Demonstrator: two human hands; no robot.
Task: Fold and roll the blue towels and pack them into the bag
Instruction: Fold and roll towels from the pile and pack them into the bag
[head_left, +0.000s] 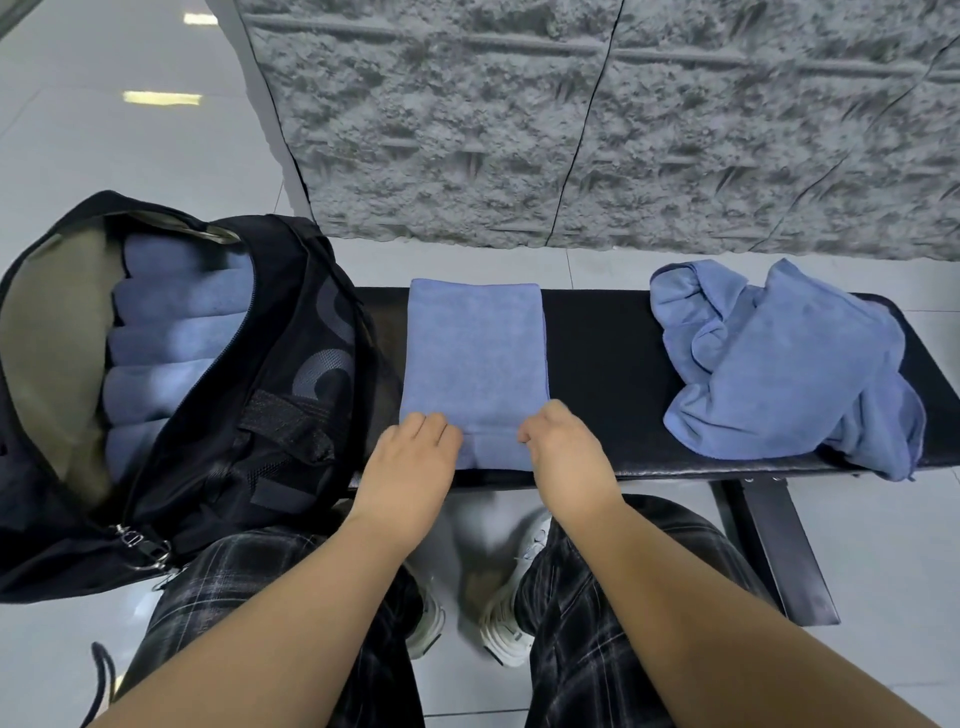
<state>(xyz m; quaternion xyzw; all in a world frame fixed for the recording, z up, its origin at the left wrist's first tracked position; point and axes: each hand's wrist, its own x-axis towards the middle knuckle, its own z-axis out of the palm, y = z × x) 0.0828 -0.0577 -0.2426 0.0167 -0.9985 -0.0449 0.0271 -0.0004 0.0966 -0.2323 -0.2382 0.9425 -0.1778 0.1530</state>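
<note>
Blue towel (475, 364), folded into a narrow strip, lies flat on the black worktop (597, 364) straight ahead of the person, its long axis running away from them. Both hands sit at its near end. The left hand (415, 452) and the right hand (558, 441) have their fingers curled down onto the near edge, where a low ridge suggests the first turn of a roll is being started; whether the fingertips actually pinch the cloth or only press on it is hard to tell from above.

To the left stands the black backpack (270, 389), unzipped and gaping, with several rolled towels (171, 338) stacked inside. To the right, a crumpled blue towel (789, 364) waits on the worktop, one corner drooping over the front edge.

The main risk is a crooked roll. If one hand advances faster than the other, the strip will spiral into a cone and spill past its own sides. Loose pressure on the first turn would leave a fat, slack roll, and the backpack looks nearly full, so a bulky roll may not fit beside the others. The strip's right edge shows an under-layer peeking out, so the layers could slide apart as they are wound. The crumpled towel could also slip off the worktop to the floor if the surface is jolted.
</note>
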